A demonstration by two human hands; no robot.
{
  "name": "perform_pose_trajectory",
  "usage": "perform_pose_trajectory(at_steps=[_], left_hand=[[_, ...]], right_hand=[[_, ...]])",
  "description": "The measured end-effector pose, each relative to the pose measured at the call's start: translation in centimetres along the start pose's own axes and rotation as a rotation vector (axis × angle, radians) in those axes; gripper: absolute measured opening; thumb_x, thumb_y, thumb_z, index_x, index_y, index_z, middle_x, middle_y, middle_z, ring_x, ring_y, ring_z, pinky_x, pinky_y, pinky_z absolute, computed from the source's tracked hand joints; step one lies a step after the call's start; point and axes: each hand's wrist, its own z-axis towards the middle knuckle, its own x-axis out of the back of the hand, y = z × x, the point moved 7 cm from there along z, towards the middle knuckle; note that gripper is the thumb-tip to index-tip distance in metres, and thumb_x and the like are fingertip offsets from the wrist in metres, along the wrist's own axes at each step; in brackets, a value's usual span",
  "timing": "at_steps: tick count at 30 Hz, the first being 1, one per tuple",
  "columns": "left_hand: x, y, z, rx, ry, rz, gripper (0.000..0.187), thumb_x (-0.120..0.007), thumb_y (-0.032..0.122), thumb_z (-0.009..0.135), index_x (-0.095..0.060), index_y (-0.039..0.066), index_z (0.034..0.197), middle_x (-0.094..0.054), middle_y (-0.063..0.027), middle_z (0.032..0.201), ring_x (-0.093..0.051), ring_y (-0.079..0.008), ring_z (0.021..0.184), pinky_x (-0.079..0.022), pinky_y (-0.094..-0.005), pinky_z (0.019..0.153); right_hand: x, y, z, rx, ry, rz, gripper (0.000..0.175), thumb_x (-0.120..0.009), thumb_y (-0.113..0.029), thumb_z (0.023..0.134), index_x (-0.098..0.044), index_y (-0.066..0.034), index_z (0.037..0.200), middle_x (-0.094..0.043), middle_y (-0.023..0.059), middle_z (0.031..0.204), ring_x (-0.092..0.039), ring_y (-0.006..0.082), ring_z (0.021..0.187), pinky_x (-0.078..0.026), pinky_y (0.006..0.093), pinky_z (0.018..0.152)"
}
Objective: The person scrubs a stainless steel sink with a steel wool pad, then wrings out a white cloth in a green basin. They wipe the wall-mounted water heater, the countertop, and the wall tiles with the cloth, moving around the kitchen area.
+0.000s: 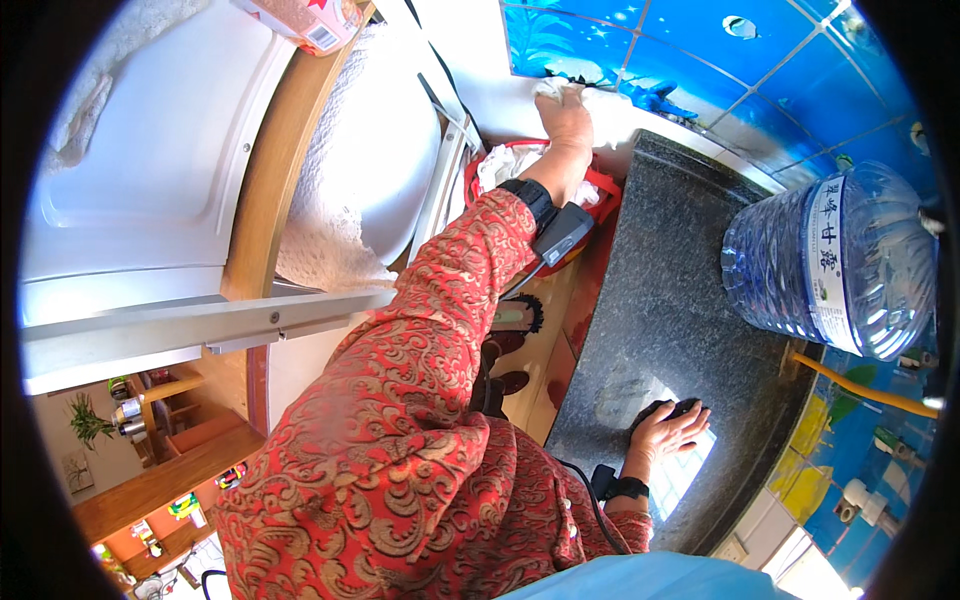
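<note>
My left hand (565,124) is stretched out to the base of the tiled wall. It grips a white cloth or tissue (607,112) pressed on the white ledge; the fingertips are hidden. Below that wrist, a red bag or bin (611,191) holds crumpled white material. My right hand (664,435) rests on the dark speckled stone countertop (660,262) with its fingers somewhat apart. A dark patch lies by those fingers; whether it is shadow or an object, I cannot tell. Both wrists wear black bands with small devices and cables.
A large clear water bottle (825,262) stands on the countertop by the blue tiled wall (690,45). An orange hose (862,382) runs near it. Left are a wooden edge (277,165), a lace cover (345,135) and a metal-framed panel (247,319). A slipper (517,313) lies on the floor.
</note>
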Motion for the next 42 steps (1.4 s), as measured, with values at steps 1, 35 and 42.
perform_pose_trajectory(at_steps=[1,35,42], left_hand=[[-0.7,1.2,0.0,-0.116,-0.047,-0.036,0.02,-0.056,0.005,0.09,-0.052,0.0,0.109,-0.061,-0.0119,0.102,-0.06,-0.0217,0.091,-0.048,-0.0345,0.08],[-1.6,-2.8,-5.6,-0.338,-0.673,1.372,0.018,-0.066,0.007,0.079,-0.069,0.011,0.096,-0.07,-0.0077,0.091,-0.068,-0.0261,0.087,-0.051,-0.04,0.078],[7.3,-0.8,-14.3,0.569,-0.545,-0.22,0.023,-0.057,0.0,0.083,-0.065,-0.005,0.105,-0.07,-0.0156,0.093,-0.072,-0.0288,0.084,-0.061,-0.0404,0.068]], right_hand=[[0.0,0.0,0.0,-0.006,0.0,-0.006,0.061,-0.049,-0.042,0.095,-0.041,-0.009,0.145,-0.035,0.0144,0.155,-0.026,0.0334,0.146,-0.019,0.0547,0.114],[0.2,-0.2,-0.1,0.012,0.059,0.009,0.058,-0.05,-0.041,0.093,-0.041,-0.0113,0.143,-0.037,0.0135,0.154,-0.026,0.0332,0.146,-0.019,0.0573,0.113],[0.1,-0.2,0.0,-0.035,-0.024,-0.006,0.061,-0.051,-0.041,0.094,-0.04,-0.0116,0.146,-0.032,0.0118,0.157,-0.023,0.0342,0.147,-0.021,0.0622,0.113]])
